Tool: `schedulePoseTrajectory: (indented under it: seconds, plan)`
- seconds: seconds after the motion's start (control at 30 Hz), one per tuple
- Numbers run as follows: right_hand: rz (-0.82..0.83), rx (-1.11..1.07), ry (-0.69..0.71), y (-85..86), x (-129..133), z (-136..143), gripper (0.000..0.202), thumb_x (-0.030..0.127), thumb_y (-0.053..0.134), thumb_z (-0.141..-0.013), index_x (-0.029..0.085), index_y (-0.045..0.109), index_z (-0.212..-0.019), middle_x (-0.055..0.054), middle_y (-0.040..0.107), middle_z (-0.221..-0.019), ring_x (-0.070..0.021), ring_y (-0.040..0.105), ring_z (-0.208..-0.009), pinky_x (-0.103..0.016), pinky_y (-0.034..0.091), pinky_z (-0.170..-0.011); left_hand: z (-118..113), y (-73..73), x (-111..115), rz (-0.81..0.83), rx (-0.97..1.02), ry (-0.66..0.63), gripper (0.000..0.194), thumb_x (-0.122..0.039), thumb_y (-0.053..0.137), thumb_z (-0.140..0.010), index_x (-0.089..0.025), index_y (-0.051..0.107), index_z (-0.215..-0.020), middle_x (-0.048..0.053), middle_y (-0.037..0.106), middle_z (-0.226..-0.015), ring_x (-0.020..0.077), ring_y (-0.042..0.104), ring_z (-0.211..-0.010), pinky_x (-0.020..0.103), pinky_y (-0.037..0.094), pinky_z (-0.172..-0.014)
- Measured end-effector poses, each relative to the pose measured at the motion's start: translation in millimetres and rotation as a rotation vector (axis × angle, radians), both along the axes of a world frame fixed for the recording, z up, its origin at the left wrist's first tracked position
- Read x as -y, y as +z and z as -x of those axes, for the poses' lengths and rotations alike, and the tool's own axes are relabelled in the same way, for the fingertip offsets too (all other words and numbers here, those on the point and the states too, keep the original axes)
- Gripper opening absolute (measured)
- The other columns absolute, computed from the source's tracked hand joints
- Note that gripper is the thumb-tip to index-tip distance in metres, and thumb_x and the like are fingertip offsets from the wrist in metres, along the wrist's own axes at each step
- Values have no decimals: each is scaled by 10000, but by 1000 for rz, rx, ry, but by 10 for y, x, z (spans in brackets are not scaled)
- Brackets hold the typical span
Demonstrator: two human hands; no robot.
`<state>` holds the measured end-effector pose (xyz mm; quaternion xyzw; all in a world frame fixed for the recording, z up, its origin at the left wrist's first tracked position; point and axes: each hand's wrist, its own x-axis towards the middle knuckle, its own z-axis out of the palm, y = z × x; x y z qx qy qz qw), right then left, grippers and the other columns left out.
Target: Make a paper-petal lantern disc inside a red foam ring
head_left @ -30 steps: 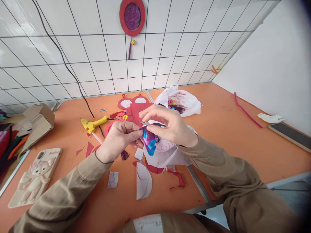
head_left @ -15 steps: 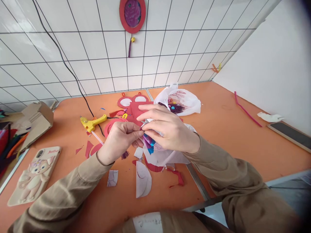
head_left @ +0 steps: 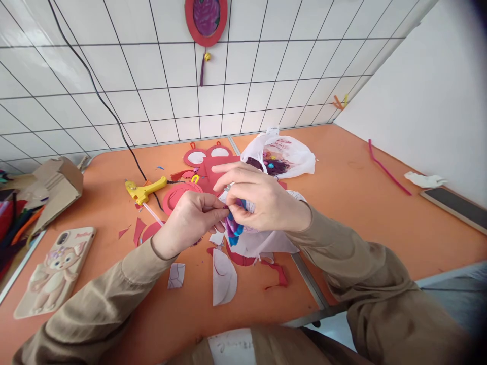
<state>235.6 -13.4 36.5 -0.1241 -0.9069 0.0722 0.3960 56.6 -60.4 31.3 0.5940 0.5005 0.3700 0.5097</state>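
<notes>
Orange table [head_left: 361, 218] before a white tiled wall [head_left: 137, 68], with a cartoon-decorated phone [head_left: 57, 274] at left, then a yellow glue gun [head_left: 144, 192]. Centrally, the left hand [head_left: 186, 223] pinches the upper edge of a shiny purple-and-blue cloth [head_left: 234, 232] that hangs between the hands above white paper [head_left: 262, 244]; the right hand [head_left: 270, 203] brings thumb and a finger together on that edge, beside a mostly hidden metal tip [head_left: 228, 187]. Farther right lie a white plastic bag [head_left: 302, 154] holding purple tassels [head_left: 280, 168] and a magenta strip [head_left: 388, 168]
</notes>
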Motion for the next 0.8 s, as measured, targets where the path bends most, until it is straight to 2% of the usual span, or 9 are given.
schedulePoseTrajectory:
  seconds: [0.17, 0.3, 0.43, 0.57, 0.7, 0.8]
  plan:
    - [133, -1, 55, 53, 5, -56, 187, 54, 542, -801, 207, 576, -699, -78, 708, -1014, -275, 599, -1234, -450, 543, -940, -8, -5, 2, 2, 27, 37, 116, -236, 752, -715, -165, 720, -630, 34, 690, -517, 132, 629, -457, 199, 504, -433]
    - [201, 18, -2, 48, 11, -71, 187, 78, 579, -815, 197, 621, -677, -94, 716, -1099, -291, 588, -1253, -476, 525, -977, -25, -4, 28, -87, 35, 72, 146, -213, 687, -765, -176, 698, -624, 18, 691, -533, 121, 622, -463, 200, 497, -457]
    - [242, 8, -59, 4, 26, -44, 183, 101, 590, -810, 194, 608, -653, -110, 720, -1122, -288, 592, -1253, -477, 530, -976, -46, -41, 78, -348, -168, 124, 181, -175, 626, -803, -196, 688, -635, -4, 661, -539, 113, 578, -464, 213, 435, -460]
    - [396, -2, -75, -52, 47, 17, 175, 77, 583, -767, 196, 581, -639, -103, 713, -1168, -267, 610, -1237, -461, 525, -985, -42, -143, 111, -615, -436, 154, 262, -164, 541, -863, -207, 662, -634, -42, 462, -417, 100, 432, -375, 242, 305, -425]
    - [593, -43, -44, -105, 50, 82, 171, 78, 582, -694, 195, 512, -590, -113, 697, -1190, -271, 635, -1182, -466, 526, -946, -31, -235, 88, -701, -533, 133, 282, -119, 487, -850, -213, 650, -640, -38, 447, -425, 99, 376, -364, 254, 268, -432]
    - [685, -87, -13, -126, 26, 104, 171, 87, 571, -649, 193, 468, -562, -131, 697, -1172, -283, 656, -1121, -456, 534, -888, -33, -239, 54, -715, -501, 127, 281, -133, 498, -843, -211, 636, -611, -34, 453, -433, 96, 363, -380, 255, 260, -434]
